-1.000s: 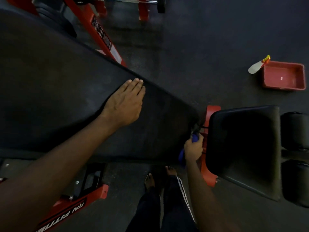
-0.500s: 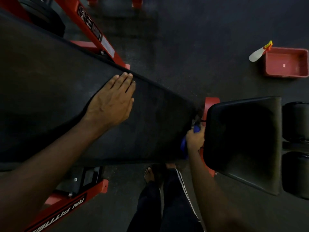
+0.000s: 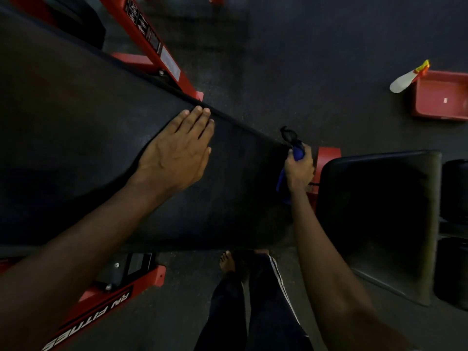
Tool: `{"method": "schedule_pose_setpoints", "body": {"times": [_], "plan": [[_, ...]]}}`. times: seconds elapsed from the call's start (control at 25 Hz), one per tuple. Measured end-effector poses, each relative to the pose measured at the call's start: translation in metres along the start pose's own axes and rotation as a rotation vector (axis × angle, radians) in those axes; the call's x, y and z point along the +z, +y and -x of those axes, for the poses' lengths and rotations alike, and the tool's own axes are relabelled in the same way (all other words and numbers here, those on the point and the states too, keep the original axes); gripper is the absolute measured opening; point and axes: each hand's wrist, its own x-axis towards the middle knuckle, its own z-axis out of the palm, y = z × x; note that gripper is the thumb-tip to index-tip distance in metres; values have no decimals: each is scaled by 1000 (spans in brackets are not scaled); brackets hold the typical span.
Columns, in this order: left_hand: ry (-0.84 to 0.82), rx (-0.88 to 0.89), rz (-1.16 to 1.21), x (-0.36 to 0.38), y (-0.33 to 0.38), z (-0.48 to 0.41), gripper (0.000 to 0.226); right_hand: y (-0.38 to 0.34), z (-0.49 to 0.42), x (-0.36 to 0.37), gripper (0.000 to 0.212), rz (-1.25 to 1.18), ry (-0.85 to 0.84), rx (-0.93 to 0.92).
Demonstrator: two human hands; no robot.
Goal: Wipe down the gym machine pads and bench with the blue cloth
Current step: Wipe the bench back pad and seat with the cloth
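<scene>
A long black back pad [image 3: 76,148] of the bench runs from upper left to its narrow end at centre right. My left hand [image 3: 177,153] rests flat on it, fingers straight, near its far edge. My right hand [image 3: 298,171] grips the bunched blue cloth [image 3: 297,153] against the pad's narrow end, in the gap before the black seat pad [image 3: 379,211]. Part of the cloth hangs below my fist.
Red frame bars [image 3: 152,44] run behind the pad, and a red base [image 3: 106,300] with white lettering lies at lower left. Two black roller pads [image 3: 454,188] sit at the right edge. A red tub [image 3: 440,97] with a white spray bottle [image 3: 405,81] stands on the dark floor. My feet [image 3: 228,262] are below the pad.
My right hand has moved the cloth up along the pad's narrow end toward its far corner. My left hand stays flat on the pad.
</scene>
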Motion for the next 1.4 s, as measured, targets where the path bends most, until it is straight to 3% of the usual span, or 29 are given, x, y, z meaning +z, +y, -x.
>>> {"method": "schedule_pose_setpoints", "body": {"times": [0.24,0.4,0.48,0.6,0.68,0.88,1.08,1.4], "plan": [[-6,-12,25,1,2,-2,61,-34,117,16,45,-123,-125,-417],[-27,-3,5,3,3,-4,61,-52,100,13,45,-164,-74,-305],[-13,-9,10,5,3,-4,60,-59,128,16,46,-232,-112,-382],[6,-11,3,4,2,-4,64,-50,180,12,57,-202,-312,-562],[-2,-5,3,3,3,-3,63,-37,169,10,60,-190,-310,-586],[-27,-2,5,3,1,-3,66,-17,67,20,47,-202,-43,-211],[-20,-8,-19,4,1,-2,71,46,-10,9,43,-75,21,-4],[-6,-5,-24,6,2,-3,75,141,39,-14,44,-43,25,346]]}}
